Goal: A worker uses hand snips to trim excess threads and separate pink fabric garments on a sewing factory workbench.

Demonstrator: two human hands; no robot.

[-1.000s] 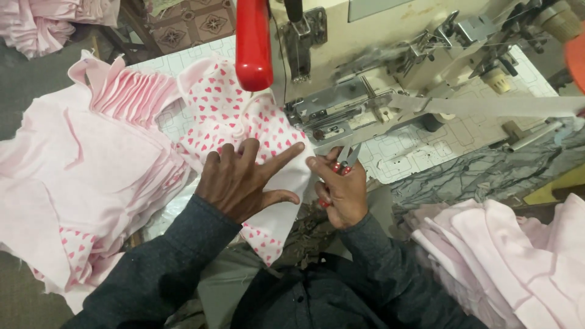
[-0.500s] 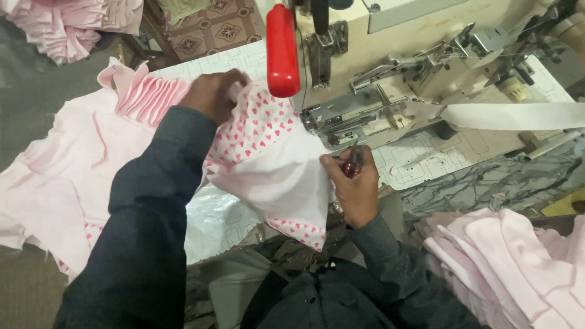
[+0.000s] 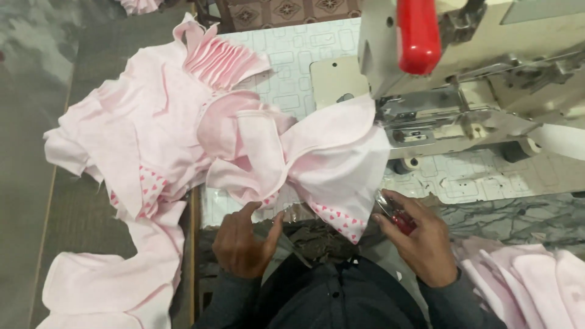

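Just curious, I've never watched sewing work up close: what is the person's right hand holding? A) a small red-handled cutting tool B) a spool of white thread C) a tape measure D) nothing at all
A: the right hand grips a small red-handled snipper at the edge of the pink garment piece, just below the sewing machine.

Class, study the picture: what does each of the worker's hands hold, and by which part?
The right hand grips small red-handled snips by the handles. The left hand holds nothing, hovering open below the pink fabric.
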